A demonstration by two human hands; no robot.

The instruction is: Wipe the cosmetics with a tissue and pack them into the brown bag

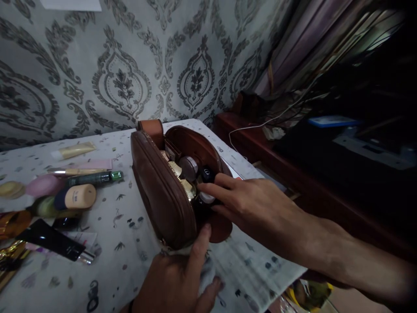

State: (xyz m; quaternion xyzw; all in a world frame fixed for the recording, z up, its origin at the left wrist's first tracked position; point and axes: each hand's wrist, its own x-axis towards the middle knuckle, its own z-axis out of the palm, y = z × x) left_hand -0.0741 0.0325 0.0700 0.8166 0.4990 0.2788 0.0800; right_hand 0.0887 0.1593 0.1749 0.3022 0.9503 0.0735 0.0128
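Note:
A brown zippered cosmetic bag (159, 191) stands unzipped on the table, with small cosmetics inside. My right hand (244, 198) reaches into it from the right. Its fingers are closed around a small dark jar with a white lid (206, 198) near the bag's front end. Beside that lie a grey round-lidded container (189, 167), a dark round-capped item (207, 174) and gold-coloured items (187, 188). My left hand (177, 278) is open at the near end of the bag. Its index finger points at the bag's lower flap (221, 228), the tip at or touching its edge.
Several cosmetics lie on the left of the patterned tablecloth (130, 261), among them a black tube (54, 239), a beige-capped bottle (80, 196), a green tube (94, 178) and a cream tube (74, 150). Patterned wall behind. A dark red wooden surface (257, 139) with a white cable is right.

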